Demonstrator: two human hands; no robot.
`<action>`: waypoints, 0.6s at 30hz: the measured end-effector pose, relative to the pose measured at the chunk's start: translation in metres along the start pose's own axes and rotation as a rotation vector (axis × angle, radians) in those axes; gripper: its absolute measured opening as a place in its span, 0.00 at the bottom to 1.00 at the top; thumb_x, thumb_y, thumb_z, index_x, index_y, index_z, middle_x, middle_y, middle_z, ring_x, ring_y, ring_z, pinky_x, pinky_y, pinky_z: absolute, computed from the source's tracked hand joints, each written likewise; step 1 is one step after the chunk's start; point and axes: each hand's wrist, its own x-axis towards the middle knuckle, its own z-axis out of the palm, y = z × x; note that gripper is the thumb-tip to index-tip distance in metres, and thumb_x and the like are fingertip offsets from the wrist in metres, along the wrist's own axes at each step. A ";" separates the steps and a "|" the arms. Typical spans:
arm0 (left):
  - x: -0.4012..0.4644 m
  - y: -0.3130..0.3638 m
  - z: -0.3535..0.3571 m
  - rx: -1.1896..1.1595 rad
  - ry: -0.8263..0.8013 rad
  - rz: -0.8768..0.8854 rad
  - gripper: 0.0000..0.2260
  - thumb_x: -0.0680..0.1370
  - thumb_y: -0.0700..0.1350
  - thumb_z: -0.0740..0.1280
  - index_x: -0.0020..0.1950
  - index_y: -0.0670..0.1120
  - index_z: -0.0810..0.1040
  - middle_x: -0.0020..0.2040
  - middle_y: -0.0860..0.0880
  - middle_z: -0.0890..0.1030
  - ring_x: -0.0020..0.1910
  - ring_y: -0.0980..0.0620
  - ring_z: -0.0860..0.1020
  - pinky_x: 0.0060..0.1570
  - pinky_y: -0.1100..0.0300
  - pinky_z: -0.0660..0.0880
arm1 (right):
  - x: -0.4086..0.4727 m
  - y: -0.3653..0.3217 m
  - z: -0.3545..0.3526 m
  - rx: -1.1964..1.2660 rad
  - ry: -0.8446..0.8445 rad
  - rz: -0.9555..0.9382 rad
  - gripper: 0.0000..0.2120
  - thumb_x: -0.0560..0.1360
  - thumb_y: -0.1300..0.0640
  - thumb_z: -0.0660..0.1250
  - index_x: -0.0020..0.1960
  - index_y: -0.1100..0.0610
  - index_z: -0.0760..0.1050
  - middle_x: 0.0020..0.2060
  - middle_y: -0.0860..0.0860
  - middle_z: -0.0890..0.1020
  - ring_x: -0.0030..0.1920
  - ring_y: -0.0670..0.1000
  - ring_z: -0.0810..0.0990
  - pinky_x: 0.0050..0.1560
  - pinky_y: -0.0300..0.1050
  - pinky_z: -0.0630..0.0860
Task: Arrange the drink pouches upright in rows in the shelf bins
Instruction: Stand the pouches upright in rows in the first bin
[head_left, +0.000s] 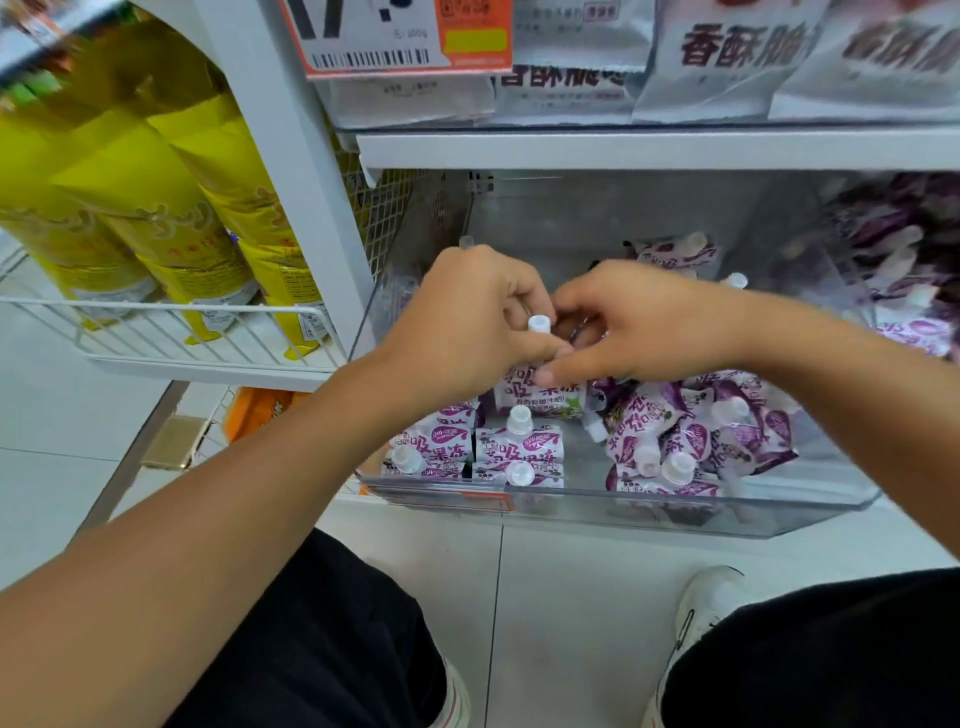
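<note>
Pouch uprighting in clear bin.
Left hand and right hand both pinch one jelly pouch, spout up, behind the front row.

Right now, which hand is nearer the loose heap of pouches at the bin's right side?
Right. The right hand is just above and left of the loose heap; the left hand is farther left, over the upright rows.

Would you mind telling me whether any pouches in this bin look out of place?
Yes: the pouches on the right lie jumbled and tilted, caps pointing different ways, unlike the upright rows on the left.
</note>
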 end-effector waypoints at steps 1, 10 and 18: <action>0.000 -0.001 0.000 0.023 0.001 -0.020 0.10 0.66 0.50 0.81 0.39 0.48 0.83 0.30 0.51 0.82 0.30 0.56 0.81 0.34 0.57 0.79 | 0.008 0.000 0.007 -0.012 0.002 -0.023 0.12 0.70 0.46 0.75 0.45 0.54 0.81 0.32 0.46 0.83 0.31 0.43 0.78 0.37 0.44 0.77; -0.023 -0.016 -0.011 0.042 -0.282 -0.073 0.12 0.71 0.55 0.76 0.48 0.49 0.81 0.35 0.55 0.84 0.35 0.63 0.80 0.38 0.68 0.74 | 0.020 0.013 0.035 0.096 -0.155 -0.006 0.06 0.72 0.62 0.74 0.43 0.52 0.83 0.34 0.45 0.85 0.35 0.43 0.81 0.42 0.43 0.79; -0.025 0.000 0.004 0.333 -0.558 -0.042 0.30 0.67 0.73 0.68 0.58 0.53 0.75 0.46 0.55 0.76 0.46 0.54 0.76 0.46 0.56 0.75 | 0.005 0.021 0.006 -0.537 -0.069 0.136 0.29 0.64 0.43 0.78 0.62 0.51 0.77 0.55 0.50 0.81 0.52 0.52 0.78 0.53 0.47 0.77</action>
